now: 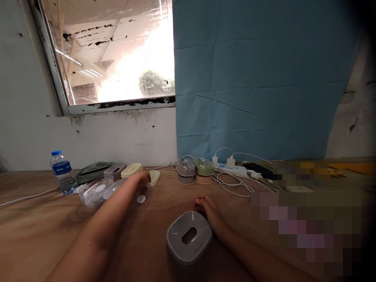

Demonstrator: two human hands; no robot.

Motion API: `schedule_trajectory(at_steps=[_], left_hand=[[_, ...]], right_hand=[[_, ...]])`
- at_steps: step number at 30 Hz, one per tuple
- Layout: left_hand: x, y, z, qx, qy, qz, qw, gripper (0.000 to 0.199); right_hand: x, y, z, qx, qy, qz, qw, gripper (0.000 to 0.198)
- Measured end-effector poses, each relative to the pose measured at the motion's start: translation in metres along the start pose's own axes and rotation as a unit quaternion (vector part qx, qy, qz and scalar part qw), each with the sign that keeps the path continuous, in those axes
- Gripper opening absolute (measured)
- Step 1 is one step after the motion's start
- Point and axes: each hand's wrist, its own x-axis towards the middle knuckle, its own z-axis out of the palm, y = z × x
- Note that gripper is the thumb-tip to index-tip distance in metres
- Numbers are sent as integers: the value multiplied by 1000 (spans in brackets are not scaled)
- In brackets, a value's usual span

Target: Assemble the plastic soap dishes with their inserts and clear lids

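My left hand [143, 178] reaches far forward, its fingers curled down beside a flat cream plastic piece [154, 178]. Whether it grips that piece is hidden by the hand. A thicker cream piece [131, 170] sits just left of the wrist. Under the forearm lie a clear plastic cover [145, 197] with a white round sticker and a pale grey part [113, 190]. Close to me stands a grey rounded box [189, 256] with an oval slot in its top. My right hand [210, 213] rests at its right side, loosely bent and holding nothing visible.
Stacked clear covers [95, 194], a mauve slotted part [115, 171], a green pouch [91, 172] and a water bottle [62, 172] stand at left. Grey [185, 169] and green [203, 168] boxes are at the back. Cables and a power strip [232, 169] lie behind right.
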Motion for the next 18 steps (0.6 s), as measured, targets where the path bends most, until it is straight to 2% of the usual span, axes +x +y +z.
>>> schedule_trajectory(at_steps=[2,5,14,18], left_hand=[[0,-1,1,6,-28,-12,1000,27],[-1,-2,3,5,-34,-24,999,26],[-13,5,6,7,0,-30,1000,17],[-19,10,6,16,19,-32,999,23]], right_hand=[[-1,-1,0,-1,-2,3,1000,12],[-2,-2,1,-4,-3,8,1000,12],[-2,-4,1,-9,-4,6,1000,12],[-2,-5,1,-11,-10,4,1000,12]])
